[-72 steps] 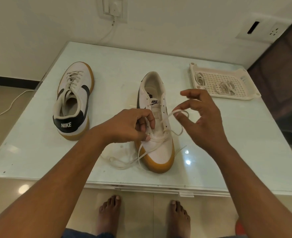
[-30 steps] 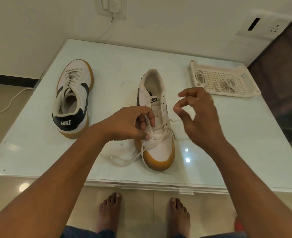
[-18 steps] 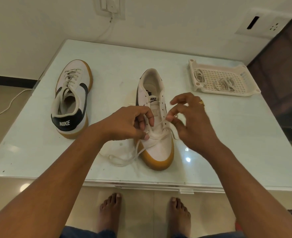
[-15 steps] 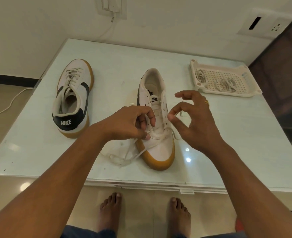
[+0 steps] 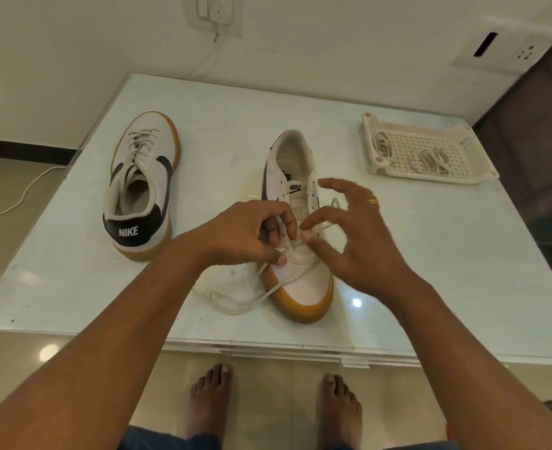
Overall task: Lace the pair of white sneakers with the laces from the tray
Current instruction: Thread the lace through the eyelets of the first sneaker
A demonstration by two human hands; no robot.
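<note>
The left hand (image 5: 252, 235) is curling its fingers around the eyelet edge of the part-laced white sneaker with the tan rubber sole (image 5: 304, 287) at the centre of the frame. Its thumb is pressing the flat white lace (image 5: 232, 303) against the vamp. The right hand (image 5: 356, 241) is pinching a strand of that lace between thumb and forefinger, its other fingers spreading apart. The lace's slack is lying on the pale glass tabletop (image 5: 235, 125), lower left of the shoe.

Caution: a slipping pinch is likely to let the strand retract through its eyelet. Uneven pulling is risking unequal ends. Slack near the tabletop edge could snag.

The perforated cream plastic tray (image 5: 424, 178), upper right, is holding spare laces (image 5: 429, 160).
</note>
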